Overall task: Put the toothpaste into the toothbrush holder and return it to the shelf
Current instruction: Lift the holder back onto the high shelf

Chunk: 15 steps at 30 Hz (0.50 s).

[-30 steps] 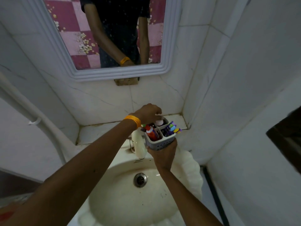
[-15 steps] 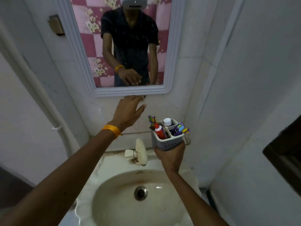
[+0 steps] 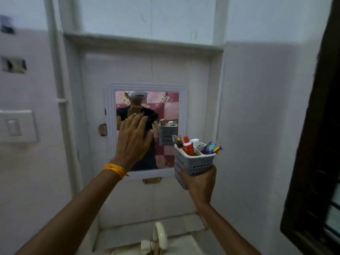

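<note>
My right hand (image 3: 199, 183) grips the grey perforated toothbrush holder (image 3: 193, 162) from below and holds it upright at chest height, right of the mirror. A red toothpaste tube (image 3: 188, 147) stands in its near compartment, a white-capped item (image 3: 195, 142) behind it, and several coloured toothbrushes (image 3: 211, 149) stick out on the right. My left hand (image 3: 133, 138), with an orange wristband, is raised in front of the mirror, fingers stretched and holding nothing. A stone shelf ledge (image 3: 143, 41) runs across the wall high above the mirror.
A white-framed mirror (image 3: 110, 129) hangs on the tiled wall and reflects the person and the holder. A white tap (image 3: 159, 236) and the sink edge lie at the bottom. A pipe (image 3: 61, 107) runs up the left wall beside a switch plate (image 3: 16, 126). A dark window frame (image 3: 316, 144) stands at right.
The view has tilted up from the sink to the upper wall and ledge. Both hands have risen; the holder moved up with my right hand, my left hand left it and opened.
</note>
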Each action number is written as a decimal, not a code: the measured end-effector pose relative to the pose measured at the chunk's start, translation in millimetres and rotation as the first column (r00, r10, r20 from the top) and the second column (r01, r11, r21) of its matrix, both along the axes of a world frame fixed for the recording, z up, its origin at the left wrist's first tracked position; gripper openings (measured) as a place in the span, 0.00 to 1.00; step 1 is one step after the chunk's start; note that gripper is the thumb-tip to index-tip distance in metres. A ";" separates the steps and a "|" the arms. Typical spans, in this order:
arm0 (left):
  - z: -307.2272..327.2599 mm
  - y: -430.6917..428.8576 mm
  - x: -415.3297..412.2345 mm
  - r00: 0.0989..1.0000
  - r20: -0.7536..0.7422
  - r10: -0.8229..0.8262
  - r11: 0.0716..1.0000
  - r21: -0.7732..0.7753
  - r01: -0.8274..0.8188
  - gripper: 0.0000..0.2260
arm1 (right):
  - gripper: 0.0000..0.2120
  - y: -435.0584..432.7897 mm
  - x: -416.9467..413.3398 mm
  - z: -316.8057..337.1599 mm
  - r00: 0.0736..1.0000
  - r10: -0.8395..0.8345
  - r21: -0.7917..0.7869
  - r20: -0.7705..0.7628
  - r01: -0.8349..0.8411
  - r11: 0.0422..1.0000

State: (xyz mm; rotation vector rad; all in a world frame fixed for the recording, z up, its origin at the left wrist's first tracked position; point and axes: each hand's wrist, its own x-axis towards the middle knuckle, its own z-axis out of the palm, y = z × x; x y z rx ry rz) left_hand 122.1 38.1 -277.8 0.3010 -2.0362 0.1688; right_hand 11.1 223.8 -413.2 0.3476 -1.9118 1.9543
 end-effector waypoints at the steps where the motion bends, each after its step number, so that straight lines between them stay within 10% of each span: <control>1: 14.0 1.1 9.2 1.000 -0.027 0.004 1.000 -0.009 -0.005 0.21 | 0.57 2.3 6.8 19.5 1.000 -0.009 -0.007 -0.024 0.009 1.000; 15: 150.7 13.6 31.6 0.993 -0.100 0.056 0.989 -0.129 -0.068 0.20 | 0.64 16.7 35.4 214.6 0.963 -0.102 -0.045 -0.247 0.094 0.995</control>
